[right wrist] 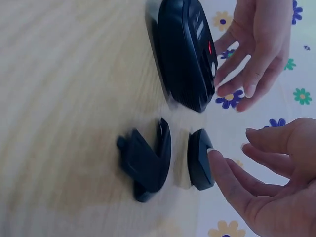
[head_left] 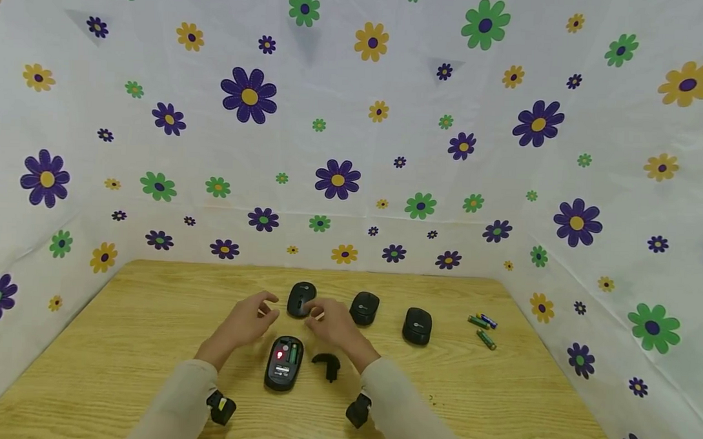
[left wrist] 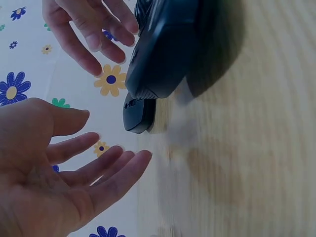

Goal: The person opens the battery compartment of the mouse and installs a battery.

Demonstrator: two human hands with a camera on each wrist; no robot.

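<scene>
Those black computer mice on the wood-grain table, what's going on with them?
Someone is working bare-handed around an upturned, rounded black computer mouse. It is open underneath, showing a green cylindrical battery and a glowing red light. The left hand and right hand hover over the wood-grain table, fingers loosely bent, holding nothing. A curved black plastic piece lies beside that mouse. Three more black mice sit farther back, and two loose green batteries and a blue battery lie off to the right.

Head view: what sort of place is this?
Probably a makeshift booth for tabletop work: a wood-grain table walled on three sides by flower-print sheeting, with an upturned computer mouse and loose batteries laid out on it.
</scene>
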